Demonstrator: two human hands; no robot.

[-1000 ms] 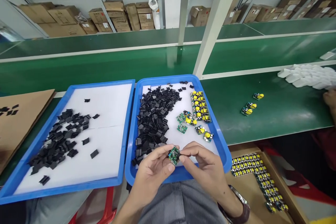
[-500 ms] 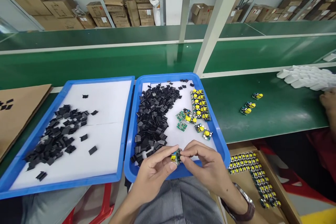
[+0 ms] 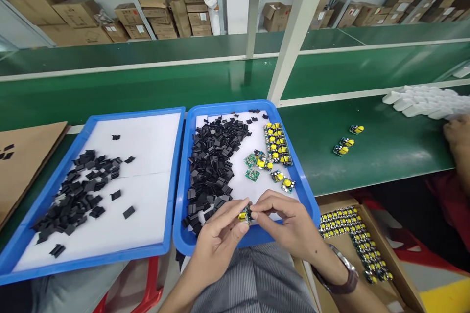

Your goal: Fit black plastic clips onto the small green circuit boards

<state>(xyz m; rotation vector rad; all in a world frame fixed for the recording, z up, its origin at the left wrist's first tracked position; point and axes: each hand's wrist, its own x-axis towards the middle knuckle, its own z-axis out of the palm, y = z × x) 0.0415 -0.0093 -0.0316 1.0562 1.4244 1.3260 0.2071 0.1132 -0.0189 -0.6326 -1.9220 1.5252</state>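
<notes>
Above the near edge of a blue tray, my left hand grips a small circuit board with a yellow part on it. My right hand has thumb and index finger pinched at the board's right side, where a dark bit shows; whether that is a separate black piece I cannot tell. Inside this tray lies a heap of folded black pieces on the left. At its right stand rows of boards with yellow parts, with several loose boards nearer my hands.
A second blue tray with more black pieces stands to the left, beside brown cardboard. Several boards sit on the green bench. At lower right is a carton of boards. Another person's hand is near white parts.
Both hands keep hold of the board at nearly the same spot, and the right fingertips have shifted slightly. The whole view has moved a little.
</notes>
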